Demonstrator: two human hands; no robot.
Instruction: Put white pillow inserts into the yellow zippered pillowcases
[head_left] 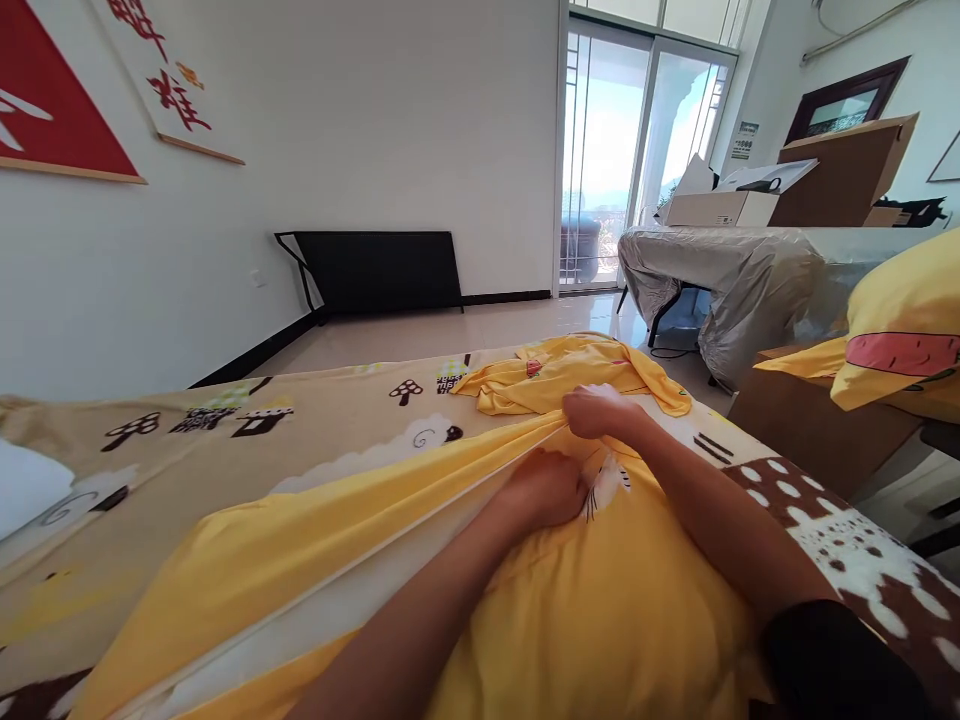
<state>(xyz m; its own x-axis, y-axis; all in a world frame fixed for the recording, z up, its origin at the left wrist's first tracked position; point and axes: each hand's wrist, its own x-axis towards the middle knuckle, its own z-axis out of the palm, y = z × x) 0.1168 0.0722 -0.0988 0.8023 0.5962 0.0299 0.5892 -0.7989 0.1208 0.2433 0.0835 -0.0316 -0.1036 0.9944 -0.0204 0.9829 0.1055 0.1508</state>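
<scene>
A pillow in a yellow pillowcase (pixel 600 600) lies on the bed in front of me. Along its left edge the case is open and a strip of white pillow (pixel 315 610) shows. My left hand (pixel 544 488) rests closed on the yellow cloth near the pillow's far end. Just beyond it, my right hand (pixel 596 412) pinches the edge of the pillowcase and holds it taut. More bunched yellow cloth (pixel 555 378) lies past my hands.
The bed carries a tan sheet (pixel 247 440) printed with sheep and mushrooms. Another yellow pillow (pixel 900 330) sits at the right on a brown box. A plastic-covered table (pixel 750 270) with cardboard boxes stands near the glass door (pixel 637 150). A black panel (pixel 375 270) leans on the wall.
</scene>
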